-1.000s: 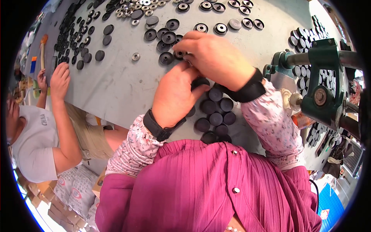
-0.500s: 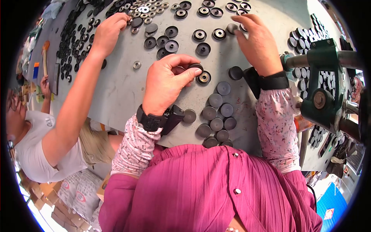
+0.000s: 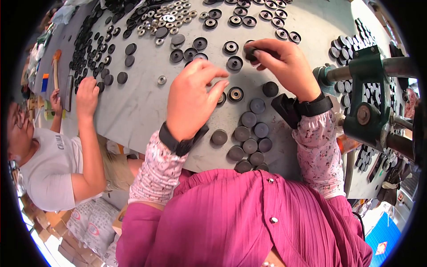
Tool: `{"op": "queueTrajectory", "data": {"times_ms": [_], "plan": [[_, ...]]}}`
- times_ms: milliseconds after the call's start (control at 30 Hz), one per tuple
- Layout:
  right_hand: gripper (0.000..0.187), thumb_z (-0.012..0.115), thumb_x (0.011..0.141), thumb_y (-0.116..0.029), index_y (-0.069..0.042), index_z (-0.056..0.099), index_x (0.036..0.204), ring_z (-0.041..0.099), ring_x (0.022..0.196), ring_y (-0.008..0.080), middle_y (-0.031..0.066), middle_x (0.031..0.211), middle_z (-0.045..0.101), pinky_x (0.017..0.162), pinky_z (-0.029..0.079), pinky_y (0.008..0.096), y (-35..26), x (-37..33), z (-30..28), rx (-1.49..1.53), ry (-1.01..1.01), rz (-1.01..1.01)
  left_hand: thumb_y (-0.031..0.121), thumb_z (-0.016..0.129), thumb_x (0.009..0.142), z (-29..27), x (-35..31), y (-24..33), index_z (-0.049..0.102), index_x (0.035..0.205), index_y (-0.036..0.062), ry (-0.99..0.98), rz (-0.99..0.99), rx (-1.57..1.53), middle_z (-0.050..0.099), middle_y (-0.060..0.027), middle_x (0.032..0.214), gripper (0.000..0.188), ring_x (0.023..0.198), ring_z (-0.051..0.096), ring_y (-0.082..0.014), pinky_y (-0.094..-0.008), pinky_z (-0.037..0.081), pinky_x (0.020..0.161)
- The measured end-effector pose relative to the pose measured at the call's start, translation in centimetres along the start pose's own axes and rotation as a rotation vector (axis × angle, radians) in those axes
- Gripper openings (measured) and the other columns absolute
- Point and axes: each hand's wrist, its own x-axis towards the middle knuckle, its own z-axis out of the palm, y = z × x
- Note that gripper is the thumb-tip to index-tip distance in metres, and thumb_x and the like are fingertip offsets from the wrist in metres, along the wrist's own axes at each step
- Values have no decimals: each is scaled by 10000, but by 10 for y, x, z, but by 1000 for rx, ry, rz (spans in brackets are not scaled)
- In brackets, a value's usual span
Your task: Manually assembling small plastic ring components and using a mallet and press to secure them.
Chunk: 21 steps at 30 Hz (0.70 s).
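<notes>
One dark round cap (image 3: 250,51) sits pinched between the thumb and fingers of the right hand (image 3: 291,66), above the grey table (image 3: 138,107) and just to the right of a black cup with a central post (image 3: 235,63). The left hand (image 3: 193,100) is released, its thumb and forefinger spread apart, hovering near a black cup with a metal ring in it (image 3: 235,94); a second such cup shows partly behind that thumb. A single black disc (image 3: 270,89) lies below the right hand, and nearer the wearer's magenta top (image 3: 231,213) is a cluster of dark discs (image 3: 250,146). Farther up the table, shiny metal rings (image 3: 182,12) lie heaped together, with small black parts scattered to their left. A green metal fixture (image 3: 371,89) stands at the right, many pale-topped discs (image 3: 346,53) beyond it. Over on the left sits a co-worker in a light shirt (image 3: 49,173), one hand resting near the black parts.
</notes>
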Motion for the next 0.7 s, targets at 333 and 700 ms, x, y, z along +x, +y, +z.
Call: {"op": "queueTrajectory", "data": {"times_ms": [333, 700], "plan": [[311, 691, 883, -49, -29, 771, 1182, 762, 850, 260, 125, 1012, 783, 804, 610, 360, 6, -1, -2, -150, 42, -25, 116, 806, 839, 30, 47, -19, 775, 1007, 58, -115, 202, 119, 675, -82, 965, 181, 791, 693, -236, -360, 561, 742], [340, 810, 788, -54, -46, 741, 1120, 726, 911, 288, 98, 1063, 711, 844, 581, 381, -11, -12, 0, -442, -43, -97, 133, 780, 915, 0, 33, -15, 772, 1047, 20, -54, -233, -262, 754, -28, 856, 174, 696, 667, -70, -248, 548, 636]]}}
